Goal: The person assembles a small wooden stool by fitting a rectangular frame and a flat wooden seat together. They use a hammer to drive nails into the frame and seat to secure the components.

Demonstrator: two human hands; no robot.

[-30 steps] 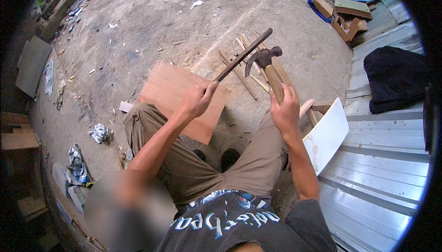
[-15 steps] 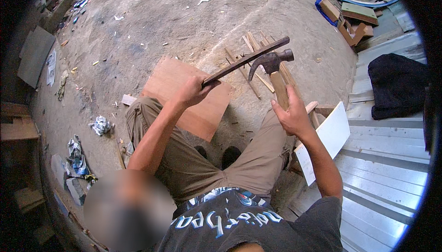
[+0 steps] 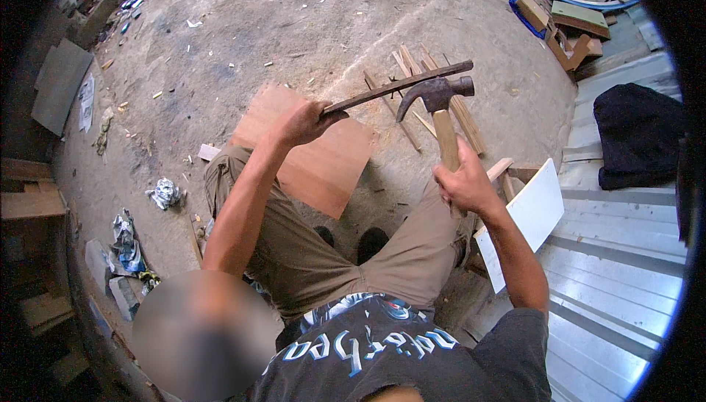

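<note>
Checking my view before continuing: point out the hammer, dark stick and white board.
Hammer (image 3: 445,134), head view: on the upper wooden handle.
Dark stick (image 3: 397,87), head view: around mid-length.
White board (image 3: 537,207), head view: on its flat face.

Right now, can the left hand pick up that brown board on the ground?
Probably not: the left hand is wrapped around a dark strip. The brown board lies below it, likely near enough if that hand were free.

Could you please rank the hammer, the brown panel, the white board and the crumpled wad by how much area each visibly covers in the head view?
Largest to smallest:
1. Brown panel, partly hidden by an arm
2. White board
3. Hammer, held up, so probably enlarged by nearness
4. Crumpled wad
</note>
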